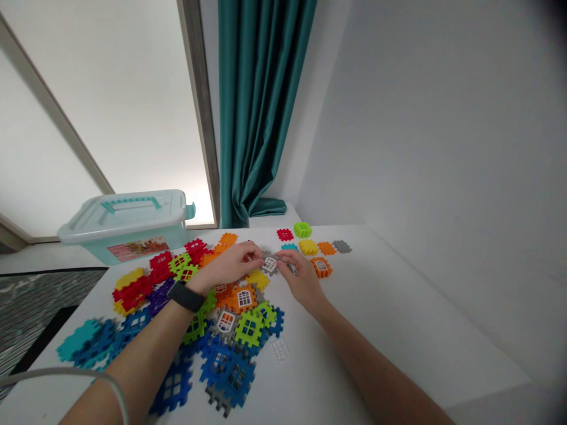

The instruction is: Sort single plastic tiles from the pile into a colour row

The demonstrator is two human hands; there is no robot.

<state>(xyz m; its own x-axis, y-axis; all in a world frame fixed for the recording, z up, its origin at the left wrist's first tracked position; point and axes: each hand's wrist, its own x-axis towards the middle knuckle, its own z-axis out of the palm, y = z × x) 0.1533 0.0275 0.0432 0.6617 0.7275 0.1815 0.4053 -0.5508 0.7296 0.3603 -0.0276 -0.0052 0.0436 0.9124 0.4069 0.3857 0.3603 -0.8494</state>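
Observation:
Between my two hands is a grey interlocking building tile (270, 264) with a white window insert. The fingers of my left hand (237, 262) are closed on its left edge; a dark band is on that wrist. From the right, my right hand (303, 277) pinches the same tile, and its fingers partly cover another small piece there. A yellow tile (257, 280) lies just below the left fingers. Closer to me are an orange tile with a white window (244, 298), a grey one with a window (225, 321) and a lime green tile (249, 328).
A lidded teal storage box (142, 227) stands at the back left. Red tiles (135, 292) and blue tiles (230, 372) spread across the left side. Small stacks, including a yellow one (308, 247), sit beyond my right hand. A loose white window insert (280, 349) lies near the middle.

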